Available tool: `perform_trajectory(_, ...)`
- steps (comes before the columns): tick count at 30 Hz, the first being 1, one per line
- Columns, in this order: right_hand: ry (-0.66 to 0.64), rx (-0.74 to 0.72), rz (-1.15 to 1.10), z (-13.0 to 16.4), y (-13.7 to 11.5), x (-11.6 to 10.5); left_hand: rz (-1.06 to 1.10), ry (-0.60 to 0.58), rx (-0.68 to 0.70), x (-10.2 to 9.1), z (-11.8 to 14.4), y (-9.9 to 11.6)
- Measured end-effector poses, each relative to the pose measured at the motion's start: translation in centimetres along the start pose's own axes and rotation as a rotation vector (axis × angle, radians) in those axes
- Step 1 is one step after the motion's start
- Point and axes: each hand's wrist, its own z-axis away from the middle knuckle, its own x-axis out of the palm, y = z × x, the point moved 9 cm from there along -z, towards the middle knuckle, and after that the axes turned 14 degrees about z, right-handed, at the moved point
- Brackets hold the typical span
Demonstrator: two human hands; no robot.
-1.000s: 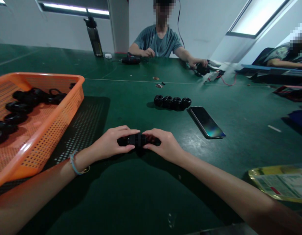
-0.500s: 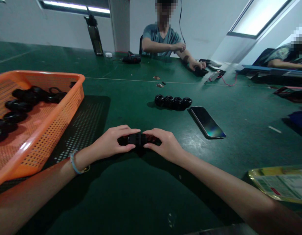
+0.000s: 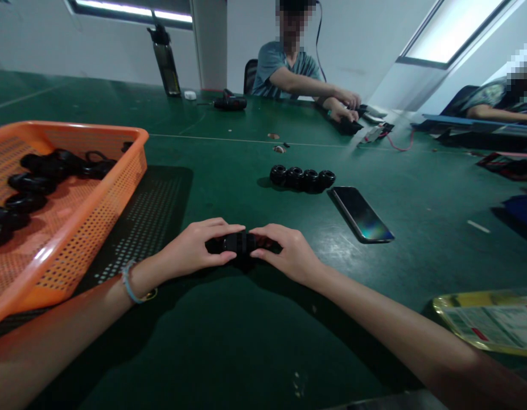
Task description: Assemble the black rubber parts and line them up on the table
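Observation:
My left hand [image 3: 197, 245] grips the left end of a black cylindrical part [image 3: 238, 244] between thumb and fingers. On its other end my right hand [image 3: 294, 249] is closed, so the part lies level between both hands, just over the green table. A raised ring shows near its middle; its ends are partly hidden by my fingers. Farther out stands a short row of shiny black round pieces [image 3: 303, 178] with holes in their tops. To the left, an orange perforated basket [image 3: 114, 219] holds several black pieces [image 3: 35, 183] of rounded shape.
A phone [image 3: 361, 213] lies right of my hands, a yellow-rimmed package [image 3: 489, 322] nearer on the right. Toward the back are a dark bottle [image 3: 166, 65], a power drill [image 3: 230, 102] and a co-worker [image 3: 284, 71] handling a black item. Another person [image 3: 489, 105] sits far right.
My hands and the black part stay in the same place. Across the table, the co-worker's raised hand has moved rightward, down to the other hand and the black item.

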Motion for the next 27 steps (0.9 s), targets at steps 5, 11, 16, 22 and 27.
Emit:
perform_trajectory(5, -0.004, -0.008, -0.004, -0.03, -0.13, -0.06, 0.002, -0.007, -0.013, 0.02, 0.02, -0.11)
perform_trajectory(11, -0.014, -0.005, -0.005, -0.1, -0.12, -0.03, 0.009, -0.006, -0.005, 0.01, -0.09, 0.0)
perform_trajectory(16, -0.005, -0.014, -0.002, -0.02, -0.14, -0.02, 0.005, -0.009, -0.004, 0.02, -0.11, 0.19)
perform_trajectory(22, -0.005, -0.018, -0.02, 0.07, -0.25, -0.04, 0.009, -0.009, 0.004, 0.02, -0.09, 0.23)
perform_trajectory(27, 0.017, -0.022, -0.028, 0.05, -0.32, -0.18, 0.009, -0.011, 0.0, 0.0, -0.14, 0.14)
